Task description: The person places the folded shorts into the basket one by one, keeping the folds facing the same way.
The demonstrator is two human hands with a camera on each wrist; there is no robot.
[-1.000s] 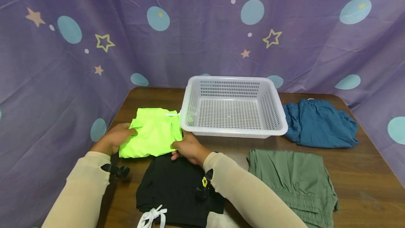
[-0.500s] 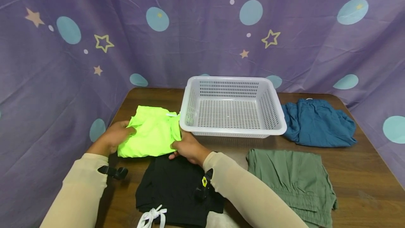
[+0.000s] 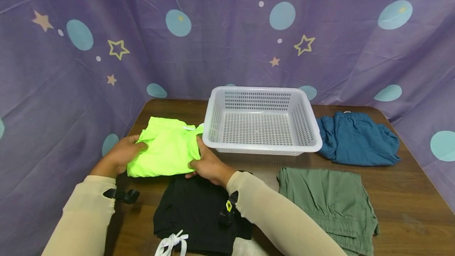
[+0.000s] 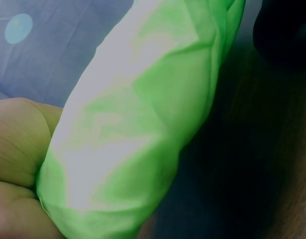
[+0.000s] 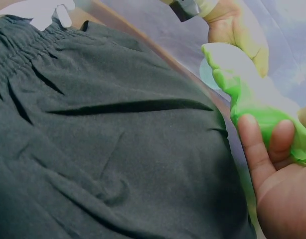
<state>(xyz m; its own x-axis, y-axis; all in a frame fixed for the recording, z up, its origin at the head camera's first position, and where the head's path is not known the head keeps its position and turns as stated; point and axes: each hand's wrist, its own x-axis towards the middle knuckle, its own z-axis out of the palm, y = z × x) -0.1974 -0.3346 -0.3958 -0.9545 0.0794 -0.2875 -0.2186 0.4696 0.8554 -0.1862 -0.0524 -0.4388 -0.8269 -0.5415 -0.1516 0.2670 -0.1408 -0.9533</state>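
Note:
Folded neon yellow shorts (image 3: 165, 145) with a white cord at the far edge lie at the left of the table, beside the basket. My left hand (image 3: 122, 153) grips their left side, thumb on top, other fingers hidden under the cloth. At the right near corner my right hand (image 3: 209, 165) pinches the shorts; its fingers reach under them in the right wrist view, where the neon cloth (image 5: 257, 107) hangs between both hands. The left wrist view shows the cloth's rounded folded edge (image 4: 123, 149) against the palm. Black shorts (image 3: 199, 212) with a white drawstring lie just below my right hand.
A white perforated plastic basket (image 3: 263, 147) stands at the back middle with nothing in it. Blue shorts (image 3: 362, 139) lie folded right of it. A folded green garment (image 3: 327, 204) with an elastic waist is at the front right. A purple curtain (image 3: 227, 42) hangs behind the wooden table (image 3: 408, 192).
Both hands have shifted slightly to the left with the neon shorts between them. The basket and the other garments stay put.

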